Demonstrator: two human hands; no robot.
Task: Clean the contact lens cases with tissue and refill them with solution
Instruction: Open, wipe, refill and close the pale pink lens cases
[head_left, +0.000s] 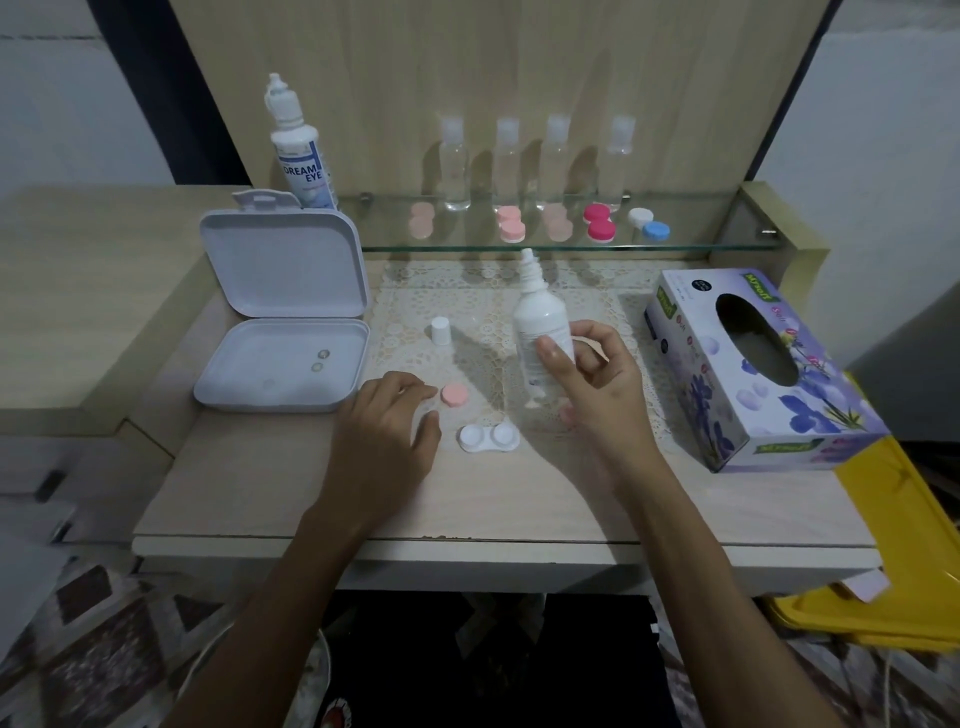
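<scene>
**Bottle in right hand, uncapped; lens case open at the desk front**

Room to move, as I see it: bare desk top (291, 493) runs along the front edge, below the case and both wrists. Left side is boxed in by the open white hinged box (283, 332), lid standing up. Right side is blocked by the tissue box (769, 374), which sits close to the right edge of the desk. A glass shelf (545, 248) overhangs the back.

Right hand (597, 389): thumb and fingers curled round the white solution bottle (540, 327), bottle upright, tilted slightly, nozzle up and bare. Its white cap (440, 330) stands on the lace mat (467, 301), apart from the bottle, to the left.

Left hand (389, 426): fingers bent, tips at a pink lid (453, 395) on the desk. I can't tell whether it's pinching the lid or just touching it.

Lens case (488, 437): white, two round wells side by side, both uncapped, flat on the desk between the hands, just below the bottle base. I can't tell whether there's liquid in the wells.

Surface: pale wood-grain top, lace mat in the middle. Two small lenses (320, 360) sit in the box's bottom tray.

Behind: a bigger bottle marked DREAM EYE (304, 166) stands at the shelf's left end. On the shelf, four clear bottles (456, 171) in a row, with capped cases in front in pale pink, pink, red (600, 223) and white-and-blue. Wood panel backs it all. Yellow object (883, 545) lower right, patterned floor below.
</scene>
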